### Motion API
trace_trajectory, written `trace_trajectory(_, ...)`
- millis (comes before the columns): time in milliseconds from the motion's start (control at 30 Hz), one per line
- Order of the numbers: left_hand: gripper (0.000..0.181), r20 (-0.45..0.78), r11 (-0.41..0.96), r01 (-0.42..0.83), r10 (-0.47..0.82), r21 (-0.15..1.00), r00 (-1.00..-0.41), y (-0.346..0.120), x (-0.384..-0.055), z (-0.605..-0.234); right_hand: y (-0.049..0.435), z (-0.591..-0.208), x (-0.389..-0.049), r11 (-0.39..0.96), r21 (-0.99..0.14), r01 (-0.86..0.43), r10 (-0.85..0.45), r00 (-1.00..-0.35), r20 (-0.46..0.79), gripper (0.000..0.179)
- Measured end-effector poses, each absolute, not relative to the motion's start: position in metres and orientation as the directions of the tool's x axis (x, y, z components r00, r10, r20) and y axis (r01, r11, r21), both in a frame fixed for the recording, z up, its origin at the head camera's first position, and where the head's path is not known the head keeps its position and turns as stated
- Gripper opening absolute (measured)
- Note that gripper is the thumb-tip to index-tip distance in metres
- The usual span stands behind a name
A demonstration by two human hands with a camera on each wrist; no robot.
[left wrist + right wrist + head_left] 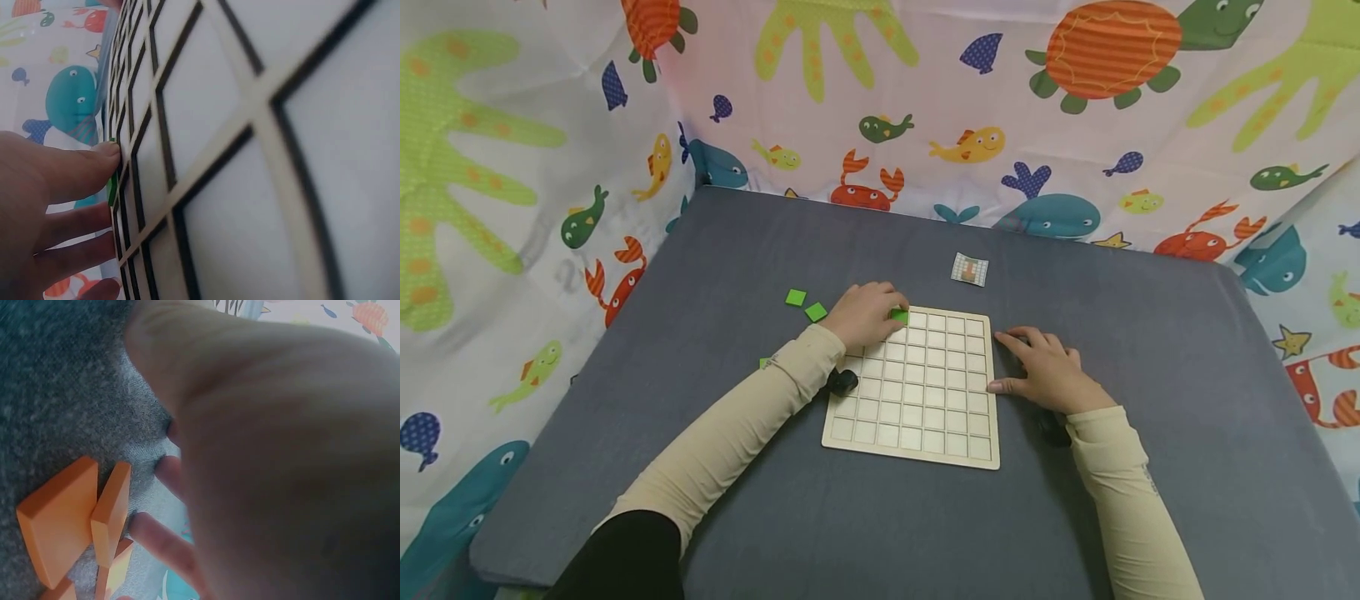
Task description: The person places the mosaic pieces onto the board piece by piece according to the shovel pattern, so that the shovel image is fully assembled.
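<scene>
A pale wooden grid board (912, 415) with rows of square cells lies flat on the grey table. At its far edge my left hand (867, 315) pinches a green square tile (899, 316) between thumb and fingers; the left wrist view shows the thumb against the green tile (112, 189) at the grid. My right hand (1043, 369) rests at the board's right side, thumb at the edge and fingers loosely extended. Several orange tiles (62, 519) lie near its fingers in the right wrist view; the hand and arm hide them in the head view.
Loose green tiles (796, 297) lie left of the left hand, one partly behind the sleeve. A small printed card (970, 269) sits beyond the board. A curtain with sea animals (910, 125) surrounds the grey table (737, 258) at the back and sides.
</scene>
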State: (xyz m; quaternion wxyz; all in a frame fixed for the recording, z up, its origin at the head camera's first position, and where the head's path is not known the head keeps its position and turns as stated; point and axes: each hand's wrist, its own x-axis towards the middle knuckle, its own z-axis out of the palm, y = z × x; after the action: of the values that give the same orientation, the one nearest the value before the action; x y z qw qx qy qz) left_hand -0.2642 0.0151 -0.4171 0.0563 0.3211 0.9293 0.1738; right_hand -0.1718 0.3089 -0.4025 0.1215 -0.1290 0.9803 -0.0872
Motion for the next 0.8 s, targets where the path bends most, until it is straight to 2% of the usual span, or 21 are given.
trace_trajectory(233,0.030,0.030,0.718,0.590,0.625,0.369,-0.780,0.012,-0.262,-0.416,0.307,-0.404,-0.173,0.949,-0.204,-0.239,-0.280,-0.937,-0.209,0.088)
trace_trajectory(433,0.033,0.004,0.720,0.586,0.630,0.370,-0.777,0.010,-0.263,-0.413,0.307,-0.404,-0.174,0.948,-0.211,-0.238,-0.282,-0.937,-0.208,0.088)
trace_trajectory(633,0.039,0.016,0.689,0.579,0.637,0.436,-0.771,0.004,-0.266,-0.412,0.308,-0.404,-0.174,0.949,-0.210,-0.233,-0.277,-0.937,-0.214,0.089)
trace_trajectory(800,0.037,0.053,0.687,0.549,0.600,0.477,-0.798,-0.014,-0.267,-0.408,0.307,-0.403,-0.173,0.949,-0.209,-0.234,-0.281,-0.931,-0.232,0.087)
